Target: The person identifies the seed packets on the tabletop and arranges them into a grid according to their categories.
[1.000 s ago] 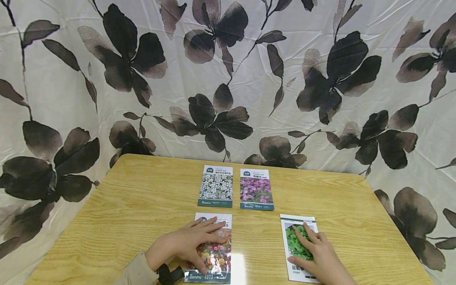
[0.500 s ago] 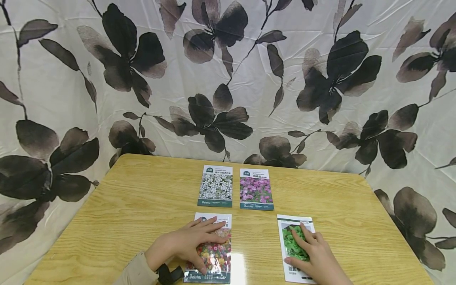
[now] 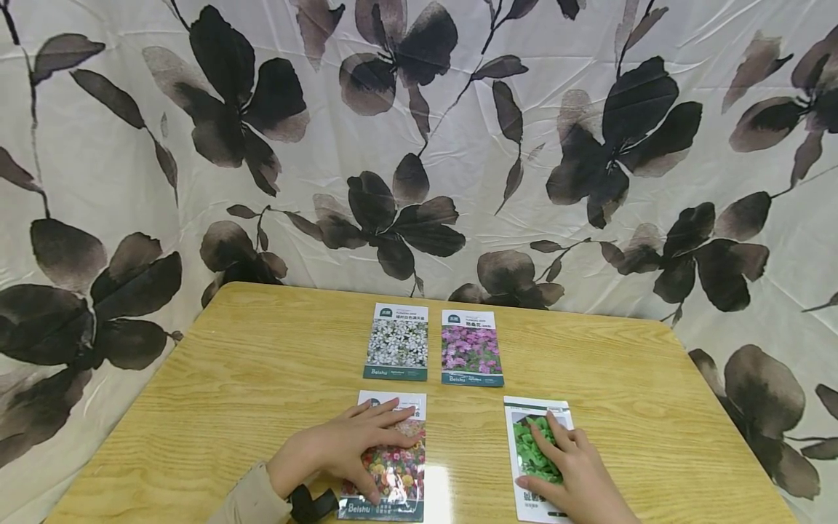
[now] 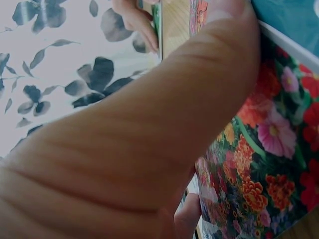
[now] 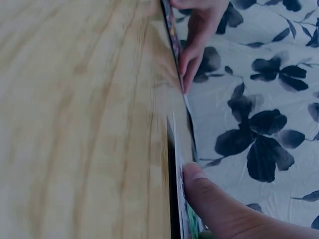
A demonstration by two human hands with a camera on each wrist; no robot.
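My left hand (image 3: 350, 447) rests with spread, straight fingers on a seed packet (image 3: 399, 466) printed with mixed colourful flowers, lying flat at the front of the table. To the right, my right hand (image 3: 576, 469) lies with fingers extended on a white seed packet (image 3: 529, 445) showing green leaves; part of its face is covered by the hand. The left wrist view shows the thumb (image 4: 149, 114) across the flower packet (image 4: 274, 144). In the right wrist view the thumb (image 5: 214, 199) touches the face of the leaf packet (image 5: 182, 199), seen edge-on.
Behind these lie a white-flower seed packet (image 3: 396, 342) and a purple-flower seed packet (image 3: 471, 349), side by side with a small gap. All rest on a yellow wooden table (image 3: 262, 349). A floral cloth (image 3: 497, 145) hangs behind the table's far edge.
The right hand has slid the green-leaf packet a little to the left across the table, toward the flower packet. My left hand and its packet have stayed in place.
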